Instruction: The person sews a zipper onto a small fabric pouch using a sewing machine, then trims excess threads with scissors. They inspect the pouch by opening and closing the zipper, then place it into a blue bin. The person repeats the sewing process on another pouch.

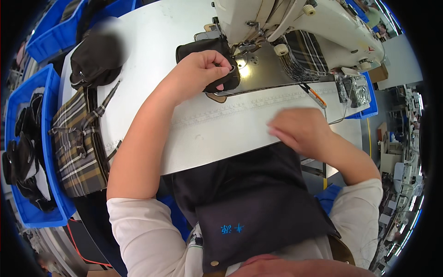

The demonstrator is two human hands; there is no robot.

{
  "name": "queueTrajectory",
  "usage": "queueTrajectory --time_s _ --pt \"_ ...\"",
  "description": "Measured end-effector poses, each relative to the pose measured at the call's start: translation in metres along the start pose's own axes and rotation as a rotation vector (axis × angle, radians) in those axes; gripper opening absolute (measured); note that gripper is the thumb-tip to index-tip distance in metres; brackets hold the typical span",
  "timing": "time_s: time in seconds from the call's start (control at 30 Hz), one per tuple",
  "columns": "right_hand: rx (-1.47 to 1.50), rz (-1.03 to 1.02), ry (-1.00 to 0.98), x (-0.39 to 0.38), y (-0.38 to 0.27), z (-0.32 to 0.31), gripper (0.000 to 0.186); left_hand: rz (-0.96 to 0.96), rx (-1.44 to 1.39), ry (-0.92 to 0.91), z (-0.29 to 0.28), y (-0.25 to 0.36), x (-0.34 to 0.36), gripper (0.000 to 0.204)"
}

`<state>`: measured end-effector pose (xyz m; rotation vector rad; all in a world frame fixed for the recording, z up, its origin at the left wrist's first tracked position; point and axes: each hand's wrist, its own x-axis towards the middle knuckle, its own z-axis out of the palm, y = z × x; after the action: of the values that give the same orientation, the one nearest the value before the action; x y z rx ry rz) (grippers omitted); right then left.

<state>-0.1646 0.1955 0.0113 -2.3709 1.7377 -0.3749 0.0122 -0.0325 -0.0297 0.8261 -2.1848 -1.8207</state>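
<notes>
My left hand (pixel 203 74) pinches the near edge of a black fabric piece (pixel 198 47) that lies beside the needle of a white sewing machine (pixel 244 21). A small metallic bit shows at its fingertips; what it is I cannot make out. Part of the black piece is hidden under the hand. My right hand (pixel 302 129) hovers above the table's front edge, apart from the fabric and smeared by motion. Its fingers point left, and I cannot make out whether they hold anything. A lamp lights the metal plate (pixel 265 69) by the needle.
Plaid fabric (pixel 304 51) with loose threads lies under the machine arm. Orange-handled snips (pixel 315 96) rest near the right edge. At left are a black fabric item (pixel 94 60), a plaid stack (pixel 78 143) and a blue bin (pixel 51 87) of black pieces.
</notes>
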Motion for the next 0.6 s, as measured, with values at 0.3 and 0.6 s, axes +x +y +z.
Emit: queueTrajectory --time_s 0.3,0.6 --pt "-0.272 -0.175 0.500 0.095 0.009 0.057 0.015 0.066 0.040 -0.049 -0.004 -0.002 0.000 0.032" --pt "-0.422 -0.245 0.516 0.105 0.014 0.070 0.015 0.122 0.091 -0.050 -0.004 -0.008 0.003 0.035"
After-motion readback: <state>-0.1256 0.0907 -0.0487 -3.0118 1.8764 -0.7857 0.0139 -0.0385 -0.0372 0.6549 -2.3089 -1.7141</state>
